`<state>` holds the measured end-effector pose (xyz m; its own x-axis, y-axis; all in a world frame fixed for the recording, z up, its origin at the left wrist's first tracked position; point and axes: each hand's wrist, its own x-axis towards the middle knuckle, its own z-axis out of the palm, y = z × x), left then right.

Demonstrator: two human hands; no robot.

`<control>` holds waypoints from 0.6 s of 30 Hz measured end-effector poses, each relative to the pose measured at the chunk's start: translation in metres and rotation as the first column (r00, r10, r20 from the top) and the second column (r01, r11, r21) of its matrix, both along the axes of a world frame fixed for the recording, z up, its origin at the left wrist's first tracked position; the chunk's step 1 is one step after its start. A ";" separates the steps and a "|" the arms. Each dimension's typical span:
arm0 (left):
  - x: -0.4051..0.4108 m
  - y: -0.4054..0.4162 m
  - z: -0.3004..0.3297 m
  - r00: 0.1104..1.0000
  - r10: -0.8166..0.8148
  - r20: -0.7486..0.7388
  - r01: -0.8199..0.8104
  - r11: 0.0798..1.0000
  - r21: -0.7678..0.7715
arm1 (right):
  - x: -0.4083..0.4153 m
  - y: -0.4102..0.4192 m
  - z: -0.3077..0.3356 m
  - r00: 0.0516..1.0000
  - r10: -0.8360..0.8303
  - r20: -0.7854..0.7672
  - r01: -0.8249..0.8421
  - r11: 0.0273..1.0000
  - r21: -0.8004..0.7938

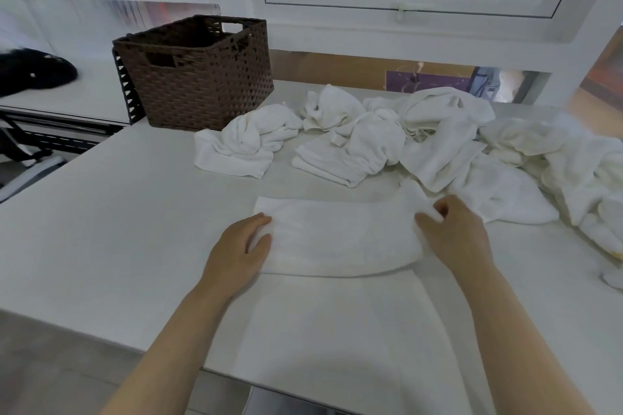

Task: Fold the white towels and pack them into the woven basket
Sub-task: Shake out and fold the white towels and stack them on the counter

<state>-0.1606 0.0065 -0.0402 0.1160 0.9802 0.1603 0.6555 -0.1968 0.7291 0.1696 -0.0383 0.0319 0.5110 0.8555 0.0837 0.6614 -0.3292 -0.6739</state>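
A white towel [340,239] lies in front of me on the white table [118,212], its far part doubled over its near part, which hangs past the table's front edge. My left hand [239,249] grips the fold's left end, thumb on top and fingers tucked under. My right hand [455,232] pinches the fold's right end, where the cloth bunches up. The brown woven basket [199,77] stands at the back left of the table, and no towel shows inside it. Several crumpled white towels [404,141] lie in a heap across the back right.
One crumpled towel [242,141] lies apart, just in front of the basket. A black bag [33,71] rests on a second table to the far left. A window frame [404,7] and wall run behind the table.
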 end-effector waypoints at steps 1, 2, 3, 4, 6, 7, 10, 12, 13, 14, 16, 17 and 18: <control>0.001 -0.001 0.002 1.000 0.013 0.028 -0.013 1.000 -0.010 | -0.010 0.004 0.009 1.000 0.003 -0.016 -0.001 0.996 0.090; 0.001 -0.003 0.005 0.998 0.030 0.064 -0.028 0.999 -0.022 | -0.021 0.008 0.019 1.000 0.017 -0.022 -0.013 0.985 0.172; 0.000 -0.004 0.007 0.993 0.044 0.109 -0.040 0.998 -0.043 | -0.033 0.013 0.027 0.999 0.047 -0.020 -0.041 0.971 0.237; 0.000 -0.006 0.008 0.986 0.050 0.160 -0.041 0.997 -0.063 | -0.047 0.018 0.035 0.996 0.091 -0.010 -0.085 0.955 0.285; -0.002 -0.008 0.010 0.968 0.046 0.246 -0.023 0.995 -0.096 | -0.079 0.026 0.047 0.979 0.205 0.021 -0.199 0.919 0.340; -0.003 -0.008 0.010 0.960 0.043 0.277 -0.010 0.993 -0.119 | -0.096 0.030 0.050 0.965 0.259 0.032 -0.253 0.900 0.354; -0.006 -0.006 0.011 0.900 0.046 0.433 0.034 0.984 -0.175 | -0.153 0.039 0.049 0.913 0.395 0.102 -0.404 0.842 0.357; -0.007 -0.005 0.012 0.830 0.066 0.554 0.046 0.981 -0.186 | -0.188 0.043 0.035 0.851 0.482 0.208 -0.525 0.794 0.307; -0.008 -0.005 0.013 0.797 0.082 0.599 0.048 0.979 -0.199 | -0.204 0.044 0.023 0.816 0.511 0.270 -0.574 0.771 0.275; -0.009 -0.003 0.012 0.772 0.089 0.629 0.052 0.978 -0.203 | -0.217 0.043 0.010 0.786 0.523 0.330 -0.607 0.754 0.250; -0.011 -0.001 0.011 0.743 0.098 0.662 0.061 0.975 -0.213 | -0.236 0.035 -0.016 0.733 0.545 0.408 -0.657 0.723 0.215; -0.012 0.001 0.010 0.728 0.114 0.676 0.063 0.971 -0.232 | -0.241 0.031 -0.028 0.715 0.554 0.426 -0.675 0.704 0.219; -0.014 0.002 0.009 0.709 0.137 0.692 0.068 0.963 -0.260 | -0.244 0.027 -0.039 0.702 0.561 0.439 -0.691 0.686 0.227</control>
